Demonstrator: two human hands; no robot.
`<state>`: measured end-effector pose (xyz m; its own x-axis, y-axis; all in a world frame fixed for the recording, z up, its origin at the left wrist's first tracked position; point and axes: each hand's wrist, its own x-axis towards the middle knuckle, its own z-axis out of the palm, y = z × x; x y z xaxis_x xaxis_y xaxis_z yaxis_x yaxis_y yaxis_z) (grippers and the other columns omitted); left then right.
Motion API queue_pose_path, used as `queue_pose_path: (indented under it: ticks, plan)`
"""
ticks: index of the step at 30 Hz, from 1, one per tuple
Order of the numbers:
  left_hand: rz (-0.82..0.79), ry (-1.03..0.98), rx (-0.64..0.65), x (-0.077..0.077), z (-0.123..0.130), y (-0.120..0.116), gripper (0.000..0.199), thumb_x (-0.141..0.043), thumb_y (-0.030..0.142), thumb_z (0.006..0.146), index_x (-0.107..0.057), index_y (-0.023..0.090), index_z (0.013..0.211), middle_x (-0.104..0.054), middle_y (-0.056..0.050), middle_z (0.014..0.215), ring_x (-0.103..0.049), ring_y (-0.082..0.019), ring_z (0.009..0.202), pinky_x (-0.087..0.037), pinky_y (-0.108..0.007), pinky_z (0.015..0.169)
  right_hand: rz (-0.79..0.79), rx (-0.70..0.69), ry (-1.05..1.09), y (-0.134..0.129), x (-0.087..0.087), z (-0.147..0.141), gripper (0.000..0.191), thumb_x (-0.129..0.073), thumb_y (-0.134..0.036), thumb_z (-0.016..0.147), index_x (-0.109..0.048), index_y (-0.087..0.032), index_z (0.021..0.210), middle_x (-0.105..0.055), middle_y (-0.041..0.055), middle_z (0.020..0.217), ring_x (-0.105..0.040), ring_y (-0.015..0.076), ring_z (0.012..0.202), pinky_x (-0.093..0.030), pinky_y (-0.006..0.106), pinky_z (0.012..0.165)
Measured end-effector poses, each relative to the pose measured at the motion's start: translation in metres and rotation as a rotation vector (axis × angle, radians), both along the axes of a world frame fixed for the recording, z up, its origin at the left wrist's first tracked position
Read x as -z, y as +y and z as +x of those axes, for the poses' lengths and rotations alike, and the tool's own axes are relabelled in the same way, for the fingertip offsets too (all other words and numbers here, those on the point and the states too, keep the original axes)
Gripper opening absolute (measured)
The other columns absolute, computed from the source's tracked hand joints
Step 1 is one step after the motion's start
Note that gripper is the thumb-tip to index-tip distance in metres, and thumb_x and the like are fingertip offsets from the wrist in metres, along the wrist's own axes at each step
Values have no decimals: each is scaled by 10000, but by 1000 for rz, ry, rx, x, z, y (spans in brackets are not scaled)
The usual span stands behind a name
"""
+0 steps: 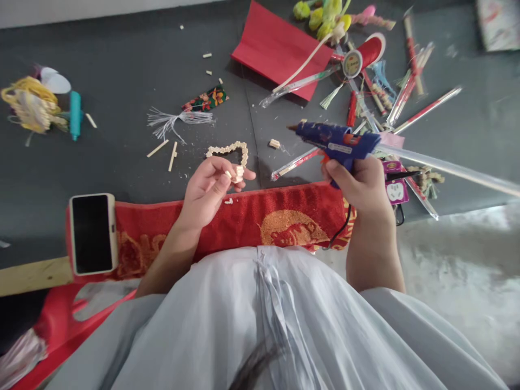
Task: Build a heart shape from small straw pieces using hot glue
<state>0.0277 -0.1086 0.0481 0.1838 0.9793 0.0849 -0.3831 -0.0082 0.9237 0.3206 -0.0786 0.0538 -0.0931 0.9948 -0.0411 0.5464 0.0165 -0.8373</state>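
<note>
My right hand point(359, 181) is wrapped round the handle of a blue glue gun point(337, 142), its nozzle pointing left. A long clear glue stick point(450, 165) sticks out of the gun's back end. With thumb and fingers pinched, my left hand point(211, 187) holds a small cream-coloured stick piece point(228, 174). A chain of small cream pieces point(242, 149) curves just beyond the fingers, and its near end meets the hand. Short loose sticks point(173, 157) lie to the left, and another small piece point(274, 143) lies between the hands.
A red towel point(244, 216) covers the table's near edge, with a phone point(92, 233) on its left end. Red paper point(280, 49), a red thread spool point(363, 54) and wrapped sticks point(426, 111) crowd the back right. Yellow yarn point(30, 100) and a teal tube point(75, 115) lie far left.
</note>
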Motion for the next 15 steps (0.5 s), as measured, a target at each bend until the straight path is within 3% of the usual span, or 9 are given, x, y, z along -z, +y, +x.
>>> queue_pose_path:
  ticks: [2,4,6,11,15]
  plan:
    - [-5,-9,6,0,0,2,266,-720,438,885,-603,200,853,-748,-16,873,-687,-80,766,-550,-171,689,175,29,-295,10,7,10,360,-586,-569,857,-641,-216,902,-645,68,844,-613,234,804,-504,414,784]
    - [-26,-11,0,1,0,3,290,-735,451,869,-592,200,847,-746,-13,853,-672,-76,735,-545,-174,677,212,-6,-519,18,12,17,443,-571,-501,888,-609,-182,1193,-674,158,1092,-626,313,1037,-501,462,902]
    - [-52,-16,-9,1,1,3,306,-748,460,854,-585,202,848,-747,-11,845,-669,-76,725,-540,-175,669,210,-61,-663,23,17,18,516,-548,-432,926,-530,-133,1346,-635,218,1228,-588,347,1156,-482,488,978]
    - [-107,-37,-2,3,2,4,321,-765,467,836,-585,201,832,-758,-11,858,-662,-67,706,-535,-170,670,182,-197,-808,23,25,7,499,-556,-320,940,-508,-69,1369,-611,221,1199,-580,352,1146,-481,529,1004]
    - [-155,34,-2,5,1,3,336,-759,495,832,-602,198,836,-747,-12,837,-656,-73,699,-541,-177,671,253,-186,-835,16,9,-15,445,-559,-360,948,-583,-128,1327,-623,198,1116,-578,351,1089,-493,543,936]
